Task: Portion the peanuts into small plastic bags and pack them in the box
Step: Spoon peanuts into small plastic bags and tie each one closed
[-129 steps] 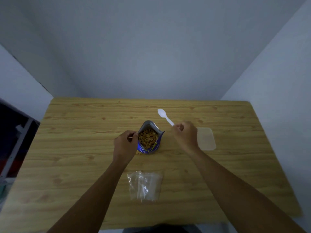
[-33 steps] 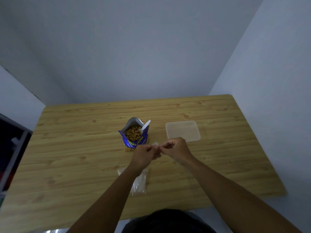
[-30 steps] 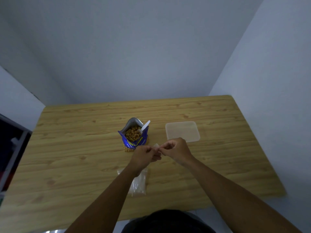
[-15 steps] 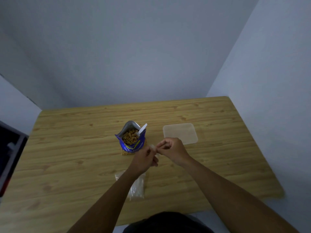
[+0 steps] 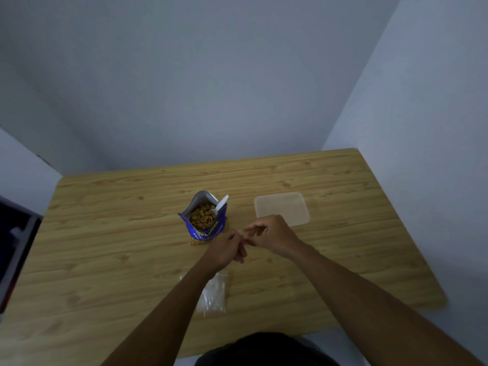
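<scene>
The left hand (image 5: 226, 249) and right hand (image 5: 272, 233) meet fingertip to fingertip, fingers curled, just in front of the open peanut bag (image 5: 204, 223). I cannot tell whether they pinch anything. Plastic bags (image 5: 214, 291) lie under the left forearm, and the clear box (image 5: 281, 207) sits to the right.

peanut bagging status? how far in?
Early. Done: the peanut bag stands open with the spoon stuck in it. In hand: the left hand and right hand meet in front of it, fingertips pinching something hidden, likely a small bag. Left: no filled portion shows, the stack of empty bags lies under the left forearm, and nothing shows in the box.
</scene>
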